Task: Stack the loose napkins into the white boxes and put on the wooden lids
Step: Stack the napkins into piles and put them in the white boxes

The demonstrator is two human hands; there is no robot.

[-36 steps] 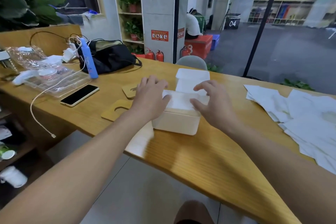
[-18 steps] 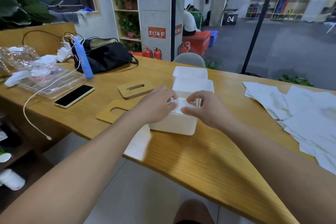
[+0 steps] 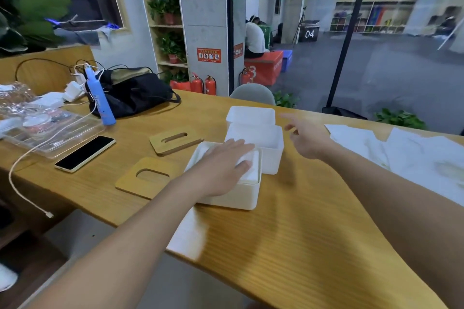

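Observation:
Three white boxes stand in a row on the wooden table: a near box (image 3: 233, 198), a middle box (image 3: 270, 155) and a far box (image 3: 249, 115). My left hand (image 3: 223, 168) lies flat with straight fingers on the napkins (image 3: 251, 170) inside the near box. My right hand (image 3: 307, 137) hovers open above the table, right of the middle box, and holds nothing. Loose white napkins (image 3: 401, 155) lie spread at the right. Two wooden lids with slots lie left of the boxes, one near (image 3: 147, 178) and one further back (image 3: 175, 139).
A phone (image 3: 85, 153), a clear tray (image 3: 50, 130) with a white cable, a blue bottle (image 3: 99, 96) and a black bag (image 3: 133, 90) crowd the table's left. A white sheet (image 3: 188, 233) hangs over the front edge below the near box.
My right hand has left the near box and moved up and to the right, open. My left hand has flattened onto the napkins in that box.

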